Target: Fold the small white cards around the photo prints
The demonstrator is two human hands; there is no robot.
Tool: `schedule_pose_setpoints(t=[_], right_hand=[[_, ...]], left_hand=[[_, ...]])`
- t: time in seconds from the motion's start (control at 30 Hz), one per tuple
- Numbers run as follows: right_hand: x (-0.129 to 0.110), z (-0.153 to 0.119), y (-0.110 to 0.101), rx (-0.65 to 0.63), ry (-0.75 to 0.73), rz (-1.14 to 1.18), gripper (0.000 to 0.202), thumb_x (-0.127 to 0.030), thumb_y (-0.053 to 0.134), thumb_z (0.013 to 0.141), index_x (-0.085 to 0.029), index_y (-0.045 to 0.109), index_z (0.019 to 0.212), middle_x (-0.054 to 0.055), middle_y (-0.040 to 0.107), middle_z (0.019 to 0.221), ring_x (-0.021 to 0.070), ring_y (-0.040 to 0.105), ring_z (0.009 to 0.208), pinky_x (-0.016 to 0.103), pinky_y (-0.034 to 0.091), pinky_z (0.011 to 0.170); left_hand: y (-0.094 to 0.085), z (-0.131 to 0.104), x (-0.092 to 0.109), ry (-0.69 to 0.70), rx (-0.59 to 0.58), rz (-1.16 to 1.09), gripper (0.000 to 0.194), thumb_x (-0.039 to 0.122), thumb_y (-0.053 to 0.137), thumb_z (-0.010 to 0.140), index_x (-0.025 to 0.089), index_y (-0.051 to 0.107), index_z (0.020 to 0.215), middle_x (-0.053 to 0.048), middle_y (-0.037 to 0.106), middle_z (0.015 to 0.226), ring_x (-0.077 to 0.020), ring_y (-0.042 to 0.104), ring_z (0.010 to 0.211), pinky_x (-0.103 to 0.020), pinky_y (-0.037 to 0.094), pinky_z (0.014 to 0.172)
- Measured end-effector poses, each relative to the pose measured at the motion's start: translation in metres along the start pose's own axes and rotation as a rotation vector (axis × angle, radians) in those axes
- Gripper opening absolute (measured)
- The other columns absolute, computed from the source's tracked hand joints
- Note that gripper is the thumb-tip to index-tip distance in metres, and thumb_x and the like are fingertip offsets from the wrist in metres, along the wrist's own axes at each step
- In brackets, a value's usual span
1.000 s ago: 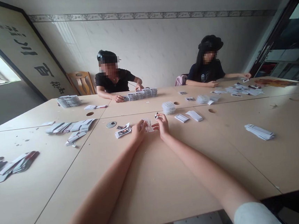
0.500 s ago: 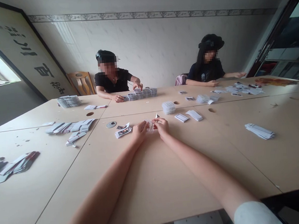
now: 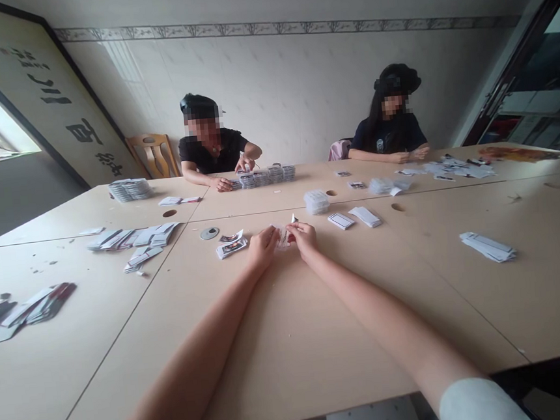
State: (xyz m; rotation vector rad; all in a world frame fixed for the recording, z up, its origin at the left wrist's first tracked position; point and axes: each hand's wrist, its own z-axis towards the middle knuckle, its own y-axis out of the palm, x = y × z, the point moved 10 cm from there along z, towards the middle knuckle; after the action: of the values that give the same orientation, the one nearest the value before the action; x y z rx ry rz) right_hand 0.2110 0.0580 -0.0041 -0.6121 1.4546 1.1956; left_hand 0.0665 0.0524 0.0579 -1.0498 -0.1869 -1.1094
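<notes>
My left hand [image 3: 262, 247] and my right hand [image 3: 304, 236] meet over the middle of the table, fingers closed on a small clear plastic sleeve [image 3: 282, 237] between them. A white pointed corner [image 3: 294, 218], perhaps of a card, sticks up behind the right fingers. Just left of my left hand lie small printed picture cards [image 3: 232, 247]. To the right of my right hand are a black-framed white card stack [image 3: 341, 221] and a plain white card stack [image 3: 365, 216]. Beyond the hands sits a pile of clear plastic sleeves [image 3: 316, 201].
Across the table [image 3: 350, 334] sit two people; one person's hands [image 3: 244, 163] touch rows of stacked packs [image 3: 267, 175]. Paper strips [image 3: 133, 238] lie left, another bundle [image 3: 488, 247] right. A round disc [image 3: 209, 233] and cable holes [image 3: 398, 207] mark the tabletop.
My hands stay nearly in place with the plastic sleeve. Across the table, one person's raised hand shifts left over the packs; the other person's hands have come together.
</notes>
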Motion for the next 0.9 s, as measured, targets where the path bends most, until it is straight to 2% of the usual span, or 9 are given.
schedule_pose_setpoints(t=[0.33,0.63,0.9], right_hand=[[-0.007,-0.004,-0.003,0.032,0.012,0.059,0.017,-0.030,0.059,0.064,-0.016,0.066,0.069,-0.003,0.058,0.050,0.0132,0.057,0.046,0.025,0.049,0.047],[-0.008,-0.005,-0.004,0.048,-0.003,0.010,0.018,-0.034,0.061,0.070,-0.017,0.065,0.072,-0.003,0.057,0.050,0.0123,0.058,0.045,0.023,0.050,0.045],[-0.011,-0.006,-0.004,0.045,-0.033,-0.007,0.027,-0.042,0.066,0.069,-0.016,0.063,0.071,0.002,0.064,0.065,0.0109,0.058,0.049,0.022,0.050,0.045]], left_hand=[[-0.003,0.000,0.001,-0.025,0.007,0.020,0.034,0.041,0.040,0.092,0.019,0.042,0.066,0.003,0.046,0.057,-0.0109,0.041,0.054,-0.024,0.026,0.054],[-0.006,-0.001,0.003,-0.024,0.033,0.027,0.034,0.040,0.040,0.092,0.019,0.046,0.066,0.002,0.051,0.058,-0.0118,0.044,0.054,-0.024,0.028,0.055],[-0.014,0.001,-0.005,-0.078,0.108,0.053,0.022,0.038,0.046,0.090,0.020,0.058,0.083,0.002,0.058,0.061,-0.0126,0.049,0.053,-0.024,0.033,0.058]])
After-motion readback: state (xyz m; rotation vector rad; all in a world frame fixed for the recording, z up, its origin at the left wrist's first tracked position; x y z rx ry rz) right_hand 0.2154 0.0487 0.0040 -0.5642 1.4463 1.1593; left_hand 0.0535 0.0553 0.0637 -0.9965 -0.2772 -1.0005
